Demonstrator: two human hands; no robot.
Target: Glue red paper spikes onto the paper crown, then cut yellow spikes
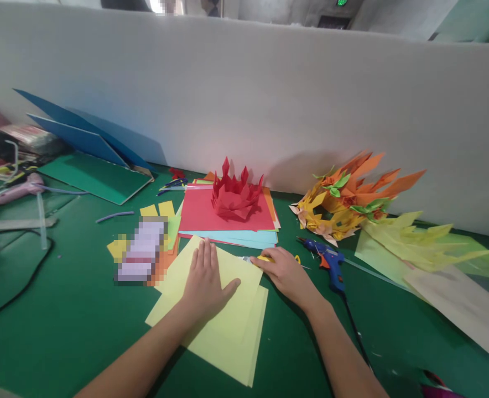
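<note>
My left hand (206, 282) lies flat, fingers stretched out, pressing on a stack of pale yellow paper sheets (228, 331) on the green table. My right hand (284, 272) is closed at the sheets' upper right edge, gripping yellow-handled scissors (265, 258) whose blades point left over the paper. Just beyond the hands lies a pile of coloured sheets (211, 213), red on top, with a red folded paper crown (235, 193) standing on it.
A blue glue gun (329, 262) with a black cord lies right of my right hand. Orange and yellow folded paper pieces (348, 199) and pale green sheets (414, 243) sit at right. Blue boards (82, 138), a green board (95, 179) and a pink glue gun (16, 190) lie at left. A white partition (244, 99) backs the table.
</note>
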